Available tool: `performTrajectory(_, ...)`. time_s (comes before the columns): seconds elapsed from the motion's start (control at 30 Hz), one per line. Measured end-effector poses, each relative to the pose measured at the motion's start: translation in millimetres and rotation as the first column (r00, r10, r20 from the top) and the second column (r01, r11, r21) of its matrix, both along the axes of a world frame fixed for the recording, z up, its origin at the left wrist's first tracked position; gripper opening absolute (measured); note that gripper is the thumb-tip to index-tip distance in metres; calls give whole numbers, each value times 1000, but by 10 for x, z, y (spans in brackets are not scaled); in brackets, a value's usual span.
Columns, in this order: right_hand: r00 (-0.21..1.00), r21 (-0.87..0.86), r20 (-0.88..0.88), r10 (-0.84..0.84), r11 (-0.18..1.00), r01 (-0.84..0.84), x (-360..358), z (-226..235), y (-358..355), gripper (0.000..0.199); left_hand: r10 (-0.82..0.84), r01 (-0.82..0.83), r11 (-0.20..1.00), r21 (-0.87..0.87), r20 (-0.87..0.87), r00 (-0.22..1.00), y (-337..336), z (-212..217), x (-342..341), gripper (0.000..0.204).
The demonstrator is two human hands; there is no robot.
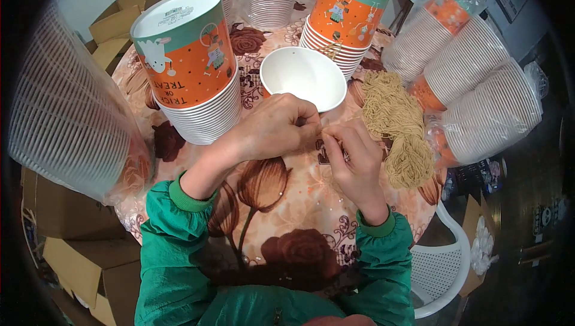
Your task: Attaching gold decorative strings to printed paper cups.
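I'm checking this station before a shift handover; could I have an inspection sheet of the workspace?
Surface: a cloth printed with brown flowers.
Job's things: white-lined cup, mouth toward the camera; tan string to its right; left stack and back stack of cups, upside down.
Clutter: bagged stacks on the right, more at far left.
Hands: left hand and right hand meet at the fingertips; anything held is too small to tell.
Cables: nothing seen.
Surroundings: white chair, cardboard boxes.

The tablecloth [311, 200] is brightly lit; warped side edges fade black.
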State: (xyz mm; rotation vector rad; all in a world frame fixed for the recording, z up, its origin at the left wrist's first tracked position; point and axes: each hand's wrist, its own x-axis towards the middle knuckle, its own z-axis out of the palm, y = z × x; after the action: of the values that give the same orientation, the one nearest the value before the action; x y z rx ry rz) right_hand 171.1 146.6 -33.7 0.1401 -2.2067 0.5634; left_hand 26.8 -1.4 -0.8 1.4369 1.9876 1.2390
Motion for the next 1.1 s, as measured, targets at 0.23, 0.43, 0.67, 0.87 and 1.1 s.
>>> performTrajectory(0.23, 995, -224, 98, 29, 974, -6, -1, -43, -22, 13, 27, -28, 1000, -2, -57, 998, 25, -41, -13, 12)
performTrajectory(0.43, 993, -177, 118, 21, 984, 1, -35, -113, 11, 10, 122, -100, 991, 86, -317, 941, 28, -102, 48, 10)
performTrajectory(0.67, 975, -663, 178, 130, 748, 21, -154, -457, 166, 7, 266, -104, 951, 291, -600, 754, 73, -65, 19, 19)
performTrajectory(0.87, 980, -765, 168, 108, 641, 60, -274, -520, 114, 8, 228, -66, 967, 246, -721, 654, 136, -306, -145, 23)
performTrajectory(1.1, 968, -784, 229, 107, 610, 118, -284, -531, 178, 8, 168, -19, 971, 237, -626, 761, 197, -337, -120, 21)
